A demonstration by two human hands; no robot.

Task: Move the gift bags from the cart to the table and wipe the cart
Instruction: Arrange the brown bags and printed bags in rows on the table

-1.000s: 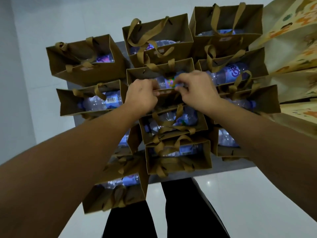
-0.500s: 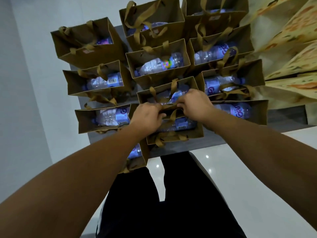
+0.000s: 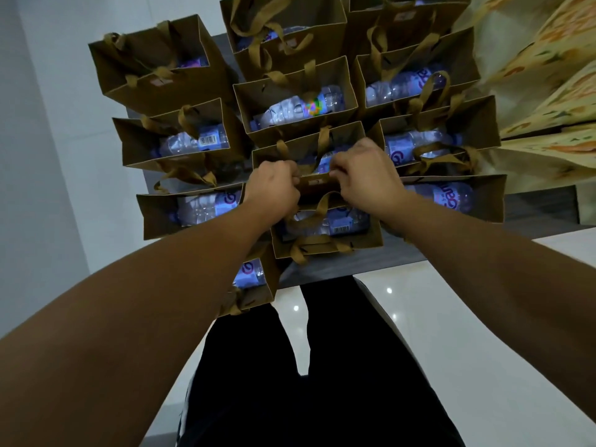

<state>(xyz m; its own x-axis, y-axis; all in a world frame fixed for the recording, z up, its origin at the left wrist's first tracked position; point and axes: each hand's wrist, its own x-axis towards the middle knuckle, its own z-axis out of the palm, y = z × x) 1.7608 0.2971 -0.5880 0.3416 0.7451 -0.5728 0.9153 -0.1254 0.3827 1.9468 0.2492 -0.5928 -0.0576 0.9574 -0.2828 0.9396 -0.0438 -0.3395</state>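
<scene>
Several brown paper gift bags with ribbon handles stand packed in rows on a dark grey surface (image 3: 354, 269), each with a water bottle inside. My left hand (image 3: 274, 188) and my right hand (image 3: 364, 175) both grip the rim and ribbon handles of one bag (image 3: 317, 185) in the middle column. Right in front of it stands the nearest middle bag (image 3: 325, 243), its bottle label showing. Another bag (image 3: 251, 285) hangs over the front left edge, partly hidden by my left forearm.
Larger cream bags with an orange print (image 3: 548, 75) lean at the right. The grey surface's front edge (image 3: 322, 279) runs just before my dark-trousered legs (image 3: 322, 382). Glossy white floor (image 3: 483, 317) lies around; a pale wall (image 3: 38, 156) rises at left.
Both hands have come nearer, from a bag further back to one in the middle column, and now grip its rim. The view has tilted down.
</scene>
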